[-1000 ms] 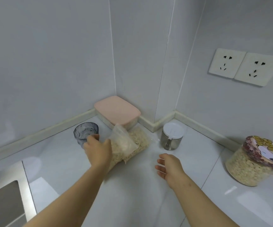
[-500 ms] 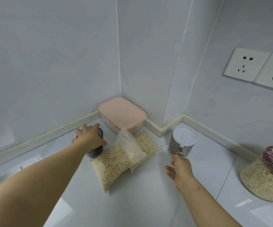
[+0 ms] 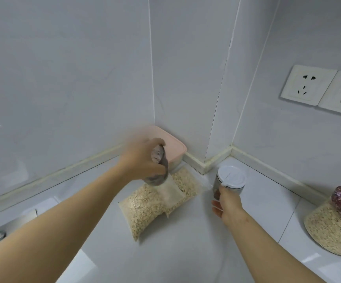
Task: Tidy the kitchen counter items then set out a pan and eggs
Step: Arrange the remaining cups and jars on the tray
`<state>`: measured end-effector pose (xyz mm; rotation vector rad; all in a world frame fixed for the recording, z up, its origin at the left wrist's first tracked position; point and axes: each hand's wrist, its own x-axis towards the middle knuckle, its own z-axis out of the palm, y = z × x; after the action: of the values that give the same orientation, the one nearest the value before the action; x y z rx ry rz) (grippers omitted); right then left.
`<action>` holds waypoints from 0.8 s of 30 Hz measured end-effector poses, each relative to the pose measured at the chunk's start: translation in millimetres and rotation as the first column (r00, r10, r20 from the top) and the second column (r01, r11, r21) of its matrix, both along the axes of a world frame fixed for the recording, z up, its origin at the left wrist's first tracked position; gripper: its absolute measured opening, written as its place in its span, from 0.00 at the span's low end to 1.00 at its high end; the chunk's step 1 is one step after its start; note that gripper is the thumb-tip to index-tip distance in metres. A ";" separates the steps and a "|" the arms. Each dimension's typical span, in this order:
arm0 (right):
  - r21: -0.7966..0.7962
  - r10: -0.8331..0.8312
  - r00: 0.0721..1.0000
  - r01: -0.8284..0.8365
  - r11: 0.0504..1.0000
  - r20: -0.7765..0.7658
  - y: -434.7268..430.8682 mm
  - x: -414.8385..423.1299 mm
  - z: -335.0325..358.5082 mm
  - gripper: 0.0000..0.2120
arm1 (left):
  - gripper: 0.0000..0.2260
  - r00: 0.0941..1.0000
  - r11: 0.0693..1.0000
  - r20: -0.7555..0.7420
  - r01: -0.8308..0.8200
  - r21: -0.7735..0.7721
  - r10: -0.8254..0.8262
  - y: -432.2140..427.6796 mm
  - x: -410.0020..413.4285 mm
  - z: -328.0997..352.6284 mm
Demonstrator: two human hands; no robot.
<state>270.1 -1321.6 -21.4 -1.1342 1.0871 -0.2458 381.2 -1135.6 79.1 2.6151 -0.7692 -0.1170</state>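
My left hand (image 3: 143, 160) grips a dark grey glass cup (image 3: 159, 168) and holds it lifted and tilted above the clear bag of oats (image 3: 149, 203) that lies on the white counter. The hand is blurred. My right hand (image 3: 226, 203) touches the near side of a steel canister with a white lid (image 3: 231, 177); whether the fingers are closed round it is unclear. Behind the cup, a pink-lidded box (image 3: 174, 147) sits in the wall corner. No pan or eggs are in view.
A round jar of oats with a patterned lid (image 3: 333, 227) stands at the right edge. A steel sink (image 3: 6, 227) with its drain is at the lower left. Two wall sockets (image 3: 308, 84) are on the right wall.
My left hand let go of the oat bag, closed on the grey cup and lifted it to the right over the bag. My right hand reached forward to the steel canister.
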 end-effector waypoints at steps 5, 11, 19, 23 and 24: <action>-0.046 -0.008 0.999 0.007 0.999 -0.032 -4.7 -25.2 -4.2 0.12 | 0.31 0.949 0.950 -0.096 0.307 0.060 -0.301 -33.3 -59.6 -24.4; -0.159 0.040 0.997 -0.050 0.986 -0.069 -10.0 -78.5 -4.5 0.10 | 0.35 0.908 0.877 -0.058 0.416 0.242 -0.415 -60.1 -110.8 -66.9; -0.108 0.088 0.995 -0.091 0.990 -0.036 -8.2 -113.9 1.1 0.09 | 0.35 0.940 0.906 -0.036 0.337 0.256 -0.340 -75.9 -125.5 -84.1; -0.075 0.087 0.996 -0.088 0.993 -0.027 -8.5 -113.1 5.3 0.11 | 0.35 0.951 0.917 -0.024 0.305 0.257 -0.309 -76.9 -123.2 -89.5; -0.071 0.087 0.996 -0.089 0.993 -0.026 -8.9 -112.5 5.5 0.11 | 0.35 0.953 0.919 -0.027 0.299 0.256 -0.302 -76.7 -122.4 -90.9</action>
<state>157.6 -1330.6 -15.9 -1.2494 1.0524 -0.2050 258.8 -1212.3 -11.8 2.7166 -1.2329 -0.3071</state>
